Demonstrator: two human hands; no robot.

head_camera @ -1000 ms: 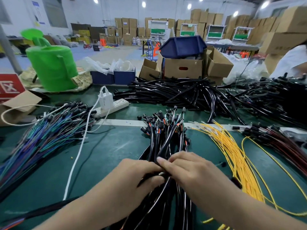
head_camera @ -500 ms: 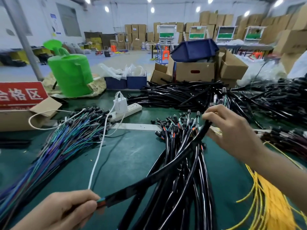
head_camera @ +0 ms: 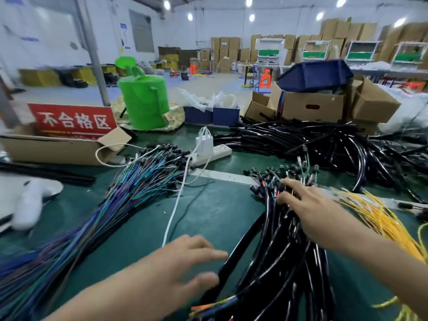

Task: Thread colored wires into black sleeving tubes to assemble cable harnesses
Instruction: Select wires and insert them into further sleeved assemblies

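Observation:
A pile of finished black sleeved harnesses (head_camera: 284, 258) lies on the green table (head_camera: 208, 212), connector ends pointing away from me. My right hand (head_camera: 305, 202) rests flat on the far part of this pile, fingers spread, holding nothing. My left hand (head_camera: 183, 267) hovers open just left of the pile's near end, where one sleeve (head_camera: 240, 251) lies with coloured wire tips (head_camera: 213, 306) sticking out. A loose bundle of blue, green and purple wires (head_camera: 120, 200) fans out at the left. Empty black sleeving tubes (head_camera: 312, 142) are heaped at the back.
Yellow wires (head_camera: 379, 218) lie to the right. A white power strip with a charger (head_camera: 208, 149) and its white cable (head_camera: 176, 205) cross the middle. A cardboard box with a red sign (head_camera: 74, 121), a green watering can (head_camera: 143, 100) and cartons (head_camera: 308, 105) line the back.
Both hands let go of the sleeved harness they were stretching; it now lies on the pile. The right hand dropped onto the pile, the left hand opened. The view swung left.

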